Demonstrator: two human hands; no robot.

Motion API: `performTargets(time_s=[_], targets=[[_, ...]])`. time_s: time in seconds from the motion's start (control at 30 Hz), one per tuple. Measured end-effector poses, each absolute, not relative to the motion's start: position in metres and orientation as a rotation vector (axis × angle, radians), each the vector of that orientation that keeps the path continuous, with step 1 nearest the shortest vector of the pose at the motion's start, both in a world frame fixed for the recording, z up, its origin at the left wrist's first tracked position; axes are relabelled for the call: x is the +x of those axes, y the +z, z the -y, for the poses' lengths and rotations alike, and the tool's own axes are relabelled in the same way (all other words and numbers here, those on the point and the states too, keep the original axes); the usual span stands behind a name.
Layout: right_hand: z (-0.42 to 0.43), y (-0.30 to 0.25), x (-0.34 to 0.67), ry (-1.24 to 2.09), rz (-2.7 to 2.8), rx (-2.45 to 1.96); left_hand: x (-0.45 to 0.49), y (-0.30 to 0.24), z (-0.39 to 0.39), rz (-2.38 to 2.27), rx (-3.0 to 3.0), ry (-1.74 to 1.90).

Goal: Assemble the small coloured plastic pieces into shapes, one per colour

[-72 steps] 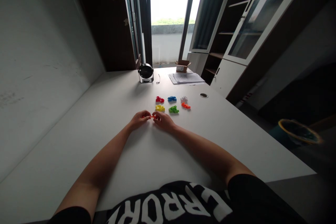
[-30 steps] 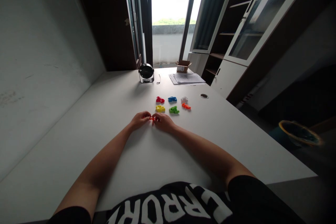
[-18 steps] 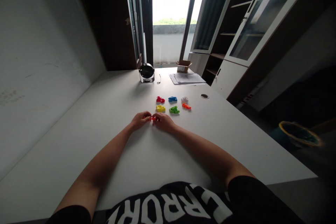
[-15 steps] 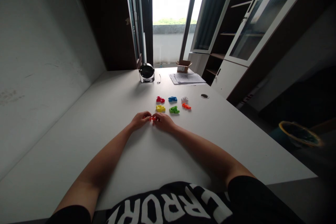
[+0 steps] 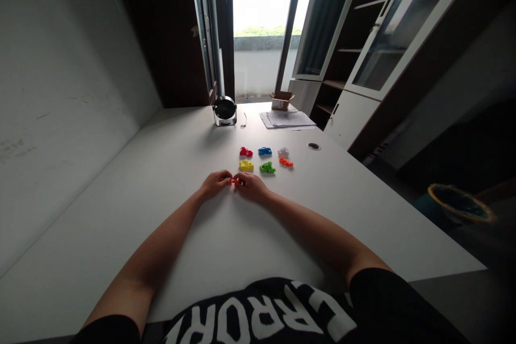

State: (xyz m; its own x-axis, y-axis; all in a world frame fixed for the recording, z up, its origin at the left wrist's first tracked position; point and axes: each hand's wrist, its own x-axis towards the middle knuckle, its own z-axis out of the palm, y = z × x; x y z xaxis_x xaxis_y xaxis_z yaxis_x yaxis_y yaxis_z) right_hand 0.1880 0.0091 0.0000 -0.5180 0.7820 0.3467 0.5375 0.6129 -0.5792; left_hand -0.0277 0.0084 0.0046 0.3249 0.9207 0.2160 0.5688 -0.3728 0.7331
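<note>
Both my hands meet near the middle of the white table [image 5: 161, 183], fingertips together. My left hand [image 5: 215, 184] and my right hand [image 5: 250, 187] pinch a small orange-red plastic piece [image 5: 234, 181], which is mostly hidden by my fingers. Just beyond them lie several small plastic pieces in two rows: red [image 5: 245, 152], blue [image 5: 265, 151], white [image 5: 283, 152], yellow [image 5: 246, 165], green [image 5: 267, 169] and orange [image 5: 286, 162]. The yellow piece is nearest my hands, without touching them.
A round desk fan [image 5: 224, 110] and a small cardboard box [image 5: 282, 101] on papers [image 5: 286, 120] stand at the table's far end. A cable grommet [image 5: 313, 146] is set in the table. A wall bounds the left side; a bin [image 5: 459, 203] stands on the floor to the right.
My hands have closed in around the orange-red piece, so less of it shows. The view has tilted slightly. The pieces on the table have not moved.
</note>
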Motion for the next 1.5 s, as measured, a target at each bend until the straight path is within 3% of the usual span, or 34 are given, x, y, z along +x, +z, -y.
performTargets(time_s=[1.5], targets=[[-0.0127, -0.0059, 0.1887, 0.542, 2.247, -0.993, -0.0287, 0.0012, -0.0091, -1.34, 2.084, 0.841]])
